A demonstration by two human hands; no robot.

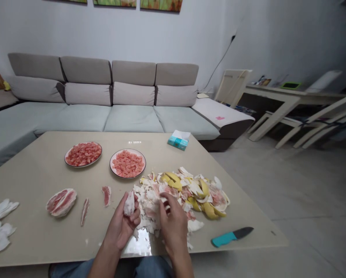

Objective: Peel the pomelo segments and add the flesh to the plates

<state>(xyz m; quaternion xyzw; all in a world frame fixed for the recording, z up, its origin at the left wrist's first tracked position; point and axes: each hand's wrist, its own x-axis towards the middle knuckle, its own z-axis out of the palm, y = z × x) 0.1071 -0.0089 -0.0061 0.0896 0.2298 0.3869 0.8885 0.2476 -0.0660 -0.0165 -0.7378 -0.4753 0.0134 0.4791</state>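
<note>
Up close, the left hand (121,226) clasps 1 pith-covered pomelo piece (129,203) against its palm; the right hand (174,226) curls over 1 peel heap (178,197), its grip hidden, near the table's (60,247) front edge. 1 blue-handled knife (232,236) lies rightward; 2 plates (142,164) of pink pulp sit beyond.

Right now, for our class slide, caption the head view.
Left hand cups white pith, right hand pinches at a heap of pomelo peel.
</note>
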